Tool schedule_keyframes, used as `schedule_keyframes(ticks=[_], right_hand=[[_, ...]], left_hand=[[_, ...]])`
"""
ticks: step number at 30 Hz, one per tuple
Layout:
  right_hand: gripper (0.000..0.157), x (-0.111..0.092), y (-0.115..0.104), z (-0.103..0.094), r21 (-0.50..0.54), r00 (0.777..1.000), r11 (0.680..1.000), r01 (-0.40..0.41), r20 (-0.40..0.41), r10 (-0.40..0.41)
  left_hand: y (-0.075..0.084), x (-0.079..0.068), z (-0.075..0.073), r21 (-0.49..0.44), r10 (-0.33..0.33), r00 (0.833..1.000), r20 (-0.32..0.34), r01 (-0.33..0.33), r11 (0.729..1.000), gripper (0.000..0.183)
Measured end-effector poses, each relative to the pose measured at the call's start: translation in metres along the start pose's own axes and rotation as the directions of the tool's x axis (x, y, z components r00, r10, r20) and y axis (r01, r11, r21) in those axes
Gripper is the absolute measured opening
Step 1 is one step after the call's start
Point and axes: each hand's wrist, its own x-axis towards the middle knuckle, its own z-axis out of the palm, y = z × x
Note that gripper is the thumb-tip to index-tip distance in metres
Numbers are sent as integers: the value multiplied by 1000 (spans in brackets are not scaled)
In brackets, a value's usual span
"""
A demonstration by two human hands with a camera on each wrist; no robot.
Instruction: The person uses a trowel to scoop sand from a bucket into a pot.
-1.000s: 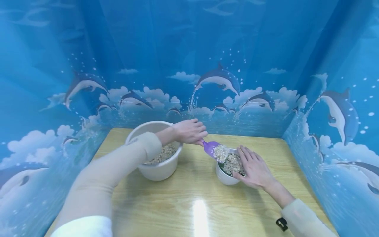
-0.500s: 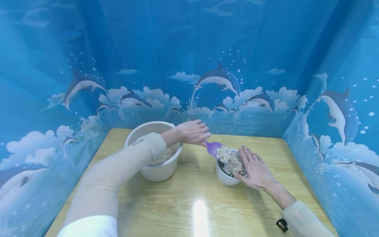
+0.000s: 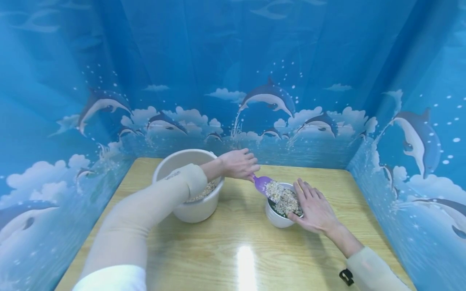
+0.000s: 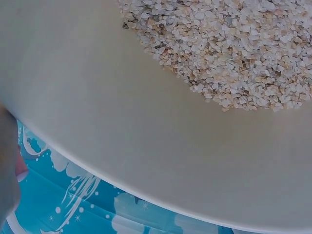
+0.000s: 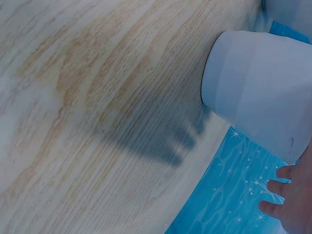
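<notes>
In the head view my left hand (image 3: 238, 163) grips the handle of a purple scoop (image 3: 260, 184). Pale gravel (image 3: 274, 190) covers the blade, whose front end overlaps the rim of a small white pot (image 3: 278, 221). More of the gravel lies in the pot, with a dark green inner edge showing around it. Fingers straight, my right hand (image 3: 316, 208) rests on the pot's right rim. The right wrist view shows the pot's smooth outer wall (image 5: 253, 83) and a few fingertips (image 5: 277, 189) beyond it.
A large white bucket (image 3: 196, 211) stands at left under my left forearm. Loose gravel (image 4: 234, 53) lies in it in the left wrist view. The wooden table (image 3: 204, 258) is enclosed by blue dolphin-print curtains (image 3: 225, 52). A black clip-like object (image 3: 346, 276) sits near my right sleeve.
My left hand and the scoop have shifted slightly right, bringing the gravel-laden blade further over the pot. The right hand, pot and bucket stay put.
</notes>
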Motion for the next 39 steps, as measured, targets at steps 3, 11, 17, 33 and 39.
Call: schedule_keyframes(ticks=[3,11,17,33,39], right_hand=[[110,0,0,0,-2,1000,1000,-2,2,3],[110,0,-1,-1,-17,1000,1000,1,-5,-1],[109,0,-1,-1,-17,1000,1000,-8,7,8],[109,-1,-2,-2,-26,1000,1000,-17,23,17],[109,0,-3,-3,-23,1000,1000,-15,27,15]], left_hand=[[1,1,0,15,2,1000,8,-2,1000,55],[4,3,-2,38,-2,999,45,1,999,57],[4,3,-4,49,2,999,54,-4,999,56],[6,6,-6,128,14,997,71,-24,991,59],[8,7,-5,141,10,996,90,-22,990,59]])
